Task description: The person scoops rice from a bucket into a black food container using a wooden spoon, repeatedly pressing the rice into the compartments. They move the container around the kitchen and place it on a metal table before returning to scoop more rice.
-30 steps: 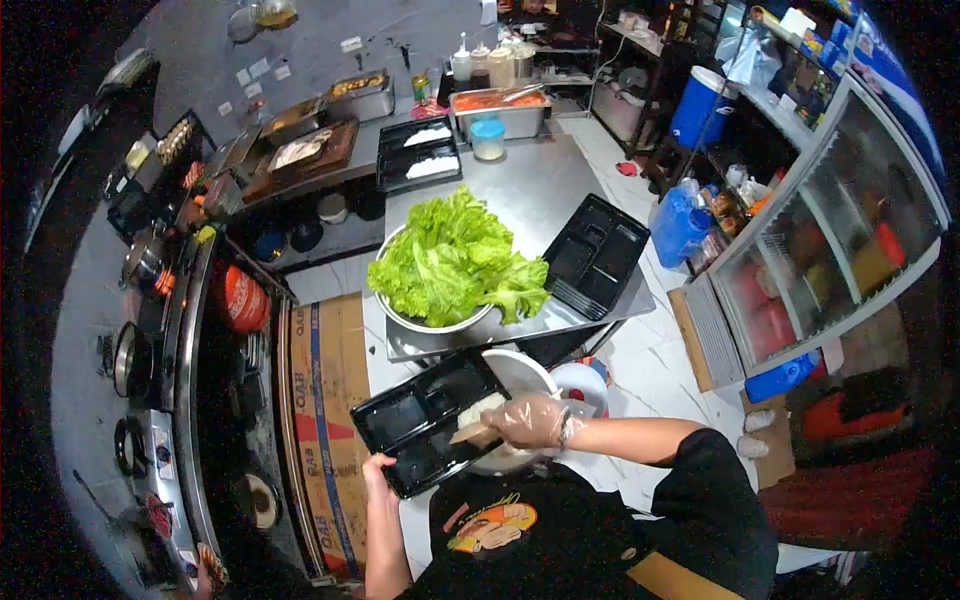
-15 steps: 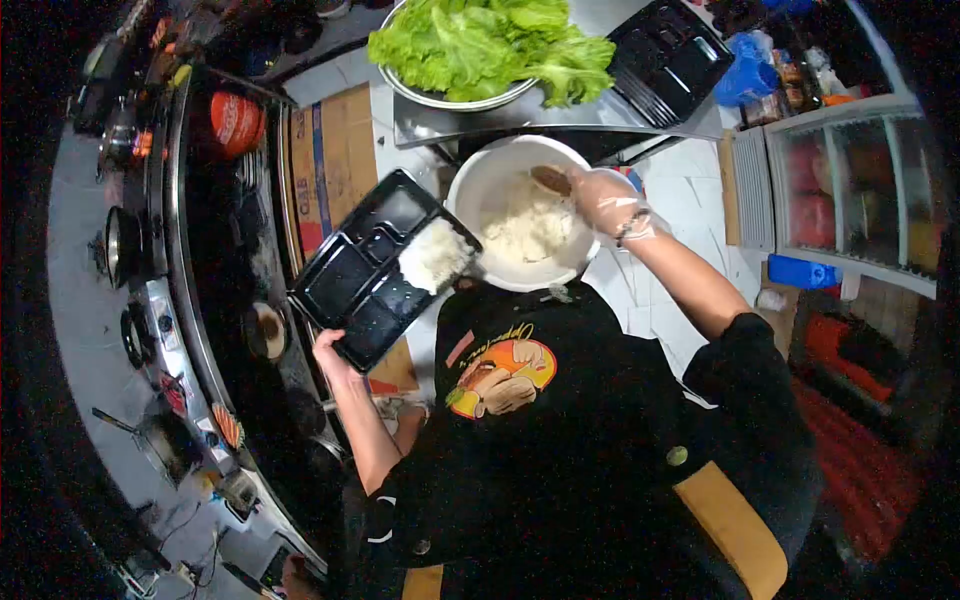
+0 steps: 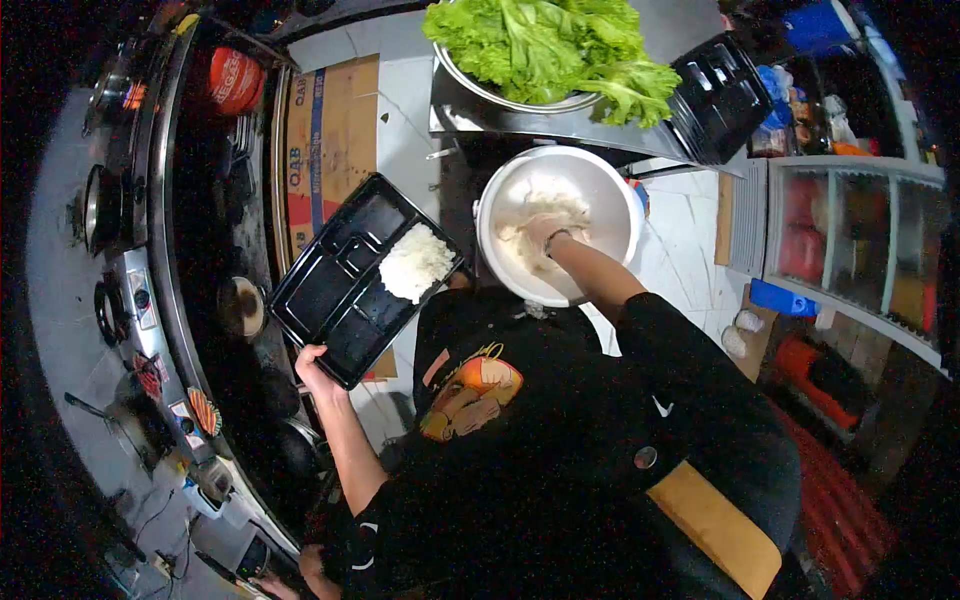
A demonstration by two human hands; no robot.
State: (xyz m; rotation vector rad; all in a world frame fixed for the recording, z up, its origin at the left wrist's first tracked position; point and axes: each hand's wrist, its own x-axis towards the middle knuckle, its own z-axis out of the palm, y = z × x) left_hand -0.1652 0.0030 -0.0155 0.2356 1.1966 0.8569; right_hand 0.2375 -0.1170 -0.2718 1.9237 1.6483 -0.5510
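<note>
My left hand [image 3: 318,372] grips the lower corner of a black compartment tray [image 3: 335,325]. A mound of white rice [image 3: 416,263] lies in the tray's right-hand compartment. Beside the tray stands a deep white bucket [image 3: 615,215] with rice [image 3: 560,205] inside. Down in the bucket, my right hand [image 3: 545,232] is at the rice, in a clear glove; its fingers blend into the rice, so their grip is not visible.
Green lettuce [image 3: 550,50] fills a bowl on the metal table [image 3: 690,30], beside more black trays [image 3: 720,95]. At left is a stove counter [image 3: 185,340] with pans. A glass-fronted cabinet [image 3: 850,230] stands right. Someone's hand [image 3: 275,585] shows at the bottom left.
My right hand has gone from the bucket's right rim down into the rice; the brown object seen by it is no longer visible. The view has shifted, and my left hand still holds the tray.
</note>
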